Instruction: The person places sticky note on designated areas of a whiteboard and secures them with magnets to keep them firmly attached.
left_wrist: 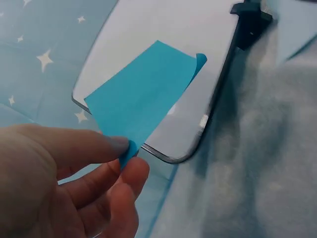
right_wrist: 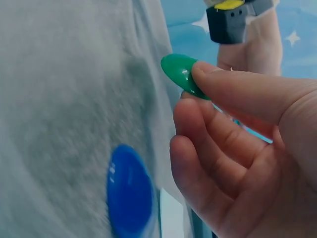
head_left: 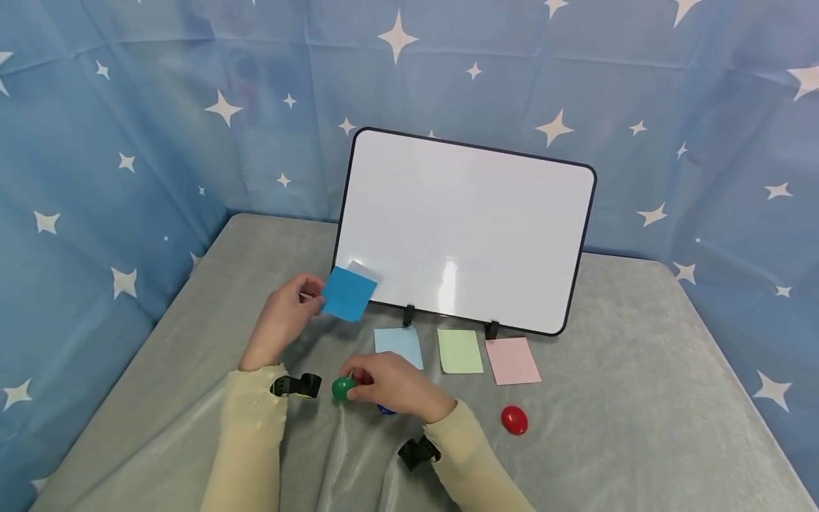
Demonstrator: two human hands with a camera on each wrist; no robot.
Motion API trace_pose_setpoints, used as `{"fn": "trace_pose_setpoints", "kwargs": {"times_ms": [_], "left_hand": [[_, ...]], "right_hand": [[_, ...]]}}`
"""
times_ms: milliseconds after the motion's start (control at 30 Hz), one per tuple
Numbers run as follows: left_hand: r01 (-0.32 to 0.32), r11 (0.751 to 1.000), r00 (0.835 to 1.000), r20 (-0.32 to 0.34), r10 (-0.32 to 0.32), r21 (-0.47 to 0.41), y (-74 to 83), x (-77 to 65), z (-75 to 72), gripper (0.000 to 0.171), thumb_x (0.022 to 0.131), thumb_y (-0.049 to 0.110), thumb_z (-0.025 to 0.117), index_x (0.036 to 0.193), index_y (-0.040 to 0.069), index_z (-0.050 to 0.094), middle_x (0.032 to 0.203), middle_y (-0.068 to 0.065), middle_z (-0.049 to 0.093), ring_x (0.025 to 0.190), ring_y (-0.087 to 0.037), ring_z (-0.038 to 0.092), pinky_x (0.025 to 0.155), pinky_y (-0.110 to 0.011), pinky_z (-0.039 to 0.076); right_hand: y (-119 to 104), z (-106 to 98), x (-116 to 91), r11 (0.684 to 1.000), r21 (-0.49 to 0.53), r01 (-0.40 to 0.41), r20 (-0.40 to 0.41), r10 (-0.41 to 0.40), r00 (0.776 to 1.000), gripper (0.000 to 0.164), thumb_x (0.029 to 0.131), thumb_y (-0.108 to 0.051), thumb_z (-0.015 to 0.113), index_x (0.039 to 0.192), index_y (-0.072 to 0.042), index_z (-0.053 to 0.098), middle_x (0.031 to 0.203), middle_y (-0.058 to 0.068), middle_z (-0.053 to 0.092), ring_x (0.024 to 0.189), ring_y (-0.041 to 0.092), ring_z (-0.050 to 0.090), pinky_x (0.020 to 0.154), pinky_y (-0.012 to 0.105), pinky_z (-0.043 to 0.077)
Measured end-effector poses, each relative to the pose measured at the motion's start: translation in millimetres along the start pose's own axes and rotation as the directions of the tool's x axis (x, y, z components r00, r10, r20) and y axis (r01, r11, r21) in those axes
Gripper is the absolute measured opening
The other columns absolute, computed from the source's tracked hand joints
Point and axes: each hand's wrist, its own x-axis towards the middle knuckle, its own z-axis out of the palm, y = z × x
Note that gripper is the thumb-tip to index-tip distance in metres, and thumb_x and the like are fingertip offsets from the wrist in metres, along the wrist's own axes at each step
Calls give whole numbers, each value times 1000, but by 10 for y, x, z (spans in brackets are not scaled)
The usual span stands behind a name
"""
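Note:
My left hand (head_left: pixel 284 316) pinches a bright blue sticky note (head_left: pixel 348 294) by one edge, between thumb and fingertips. The note hangs in front of the lower left corner of the whiteboard (head_left: pixel 473 227); in the left wrist view its far corner curls. My right hand (head_left: pixel 399 384) holds a glossy, domed green magnet (head_left: pixel 342 388) between thumb and forefinger, above the cloth. Under that hand lies a blue magnet (right_wrist: pixel 130 191), mostly hidden in the head view. A red magnet (head_left: pixel 515 420) rests on the cloth to the right.
Light blue (head_left: pixel 398 344), pale green (head_left: pixel 460 351) and pink (head_left: pixel 513 360) sticky notes lie in a row before the whiteboard. Black feet (head_left: pixel 408 316) prop up the board. Grey cloth (head_left: pixel 646 398) covers the table, and a starry blue curtain (head_left: pixel 269 142) hangs behind it.

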Motion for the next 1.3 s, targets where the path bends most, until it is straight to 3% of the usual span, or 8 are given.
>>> {"fn": "trace_pose_setpoints", "kwargs": {"times_ms": [200, 333, 500, 667, 833, 1300], "left_hand": [[-70, 994, 997, -28, 72, 81, 31, 9, 69, 16, 89, 18, 53, 105, 14, 54, 98, -4, 57, 79, -19, 56, 66, -35, 43], [-111, 990, 993, -34, 115, 88, -48, 23, 129, 14, 89, 17, 55, 102, 13, 55, 96, -5, 58, 79, -19, 56, 65, -34, 43], [-75, 996, 996, -54, 73, -49, -248, 43, 161, 19, 89, 21, 55, 107, 14, 55, 101, -5, 57, 81, -19, 57, 62, -33, 46], [-44, 982, 998, -47, 36, -185, -355, 99, 208, 25, 88, 29, 55, 109, 16, 55, 101, -6, 56, 81, -25, 57, 62, -36, 47], [-80, 961, 995, -80, 61, -265, -282, 132, 251, 25, 87, 32, 56, 107, 15, 56, 98, -5, 57, 81, -27, 58, 64, -41, 47], [-146, 950, 968, -236, 80, -275, 45, 118, 372, 23, 87, 24, 57, 109, 15, 57, 101, -1, 58, 84, -20, 55, 63, -32, 47]], "right_hand": [[42, -87, -44, 999, 23, -27, -51, 28, 998, 20, 82, -27, 64, 102, -25, 59, 76, -16, 55, 64, 1, 50, 60, 20, 42], [37, -97, -50, 999, 41, -26, -76, 29, 997, 19, 83, -28, 63, 101, -24, 59, 76, -15, 55, 64, 1, 50, 59, 20, 42], [-5, -44, -21, 995, 98, 5, -91, 4, 996, 20, 86, -29, 59, 105, -22, 59, 78, -14, 56, 64, 1, 52, 58, 19, 43], [-6, -2, -22, 994, 108, 30, -123, -17, 992, 21, 86, -27, 59, 104, -19, 60, 77, -13, 57, 61, 1, 54, 57, 18, 43], [15, -5, -17, 991, 127, 40, -136, -22, 990, 20, 86, -28, 58, 105, -19, 60, 78, -14, 60, 63, 4, 56, 58, 18, 44], [89, -306, -181, 983, 175, -59, -204, 95, 974, 21, 87, -30, 56, 107, -21, 54, 86, -11, 59, 73, 9, 59, 65, 23, 46]]}}
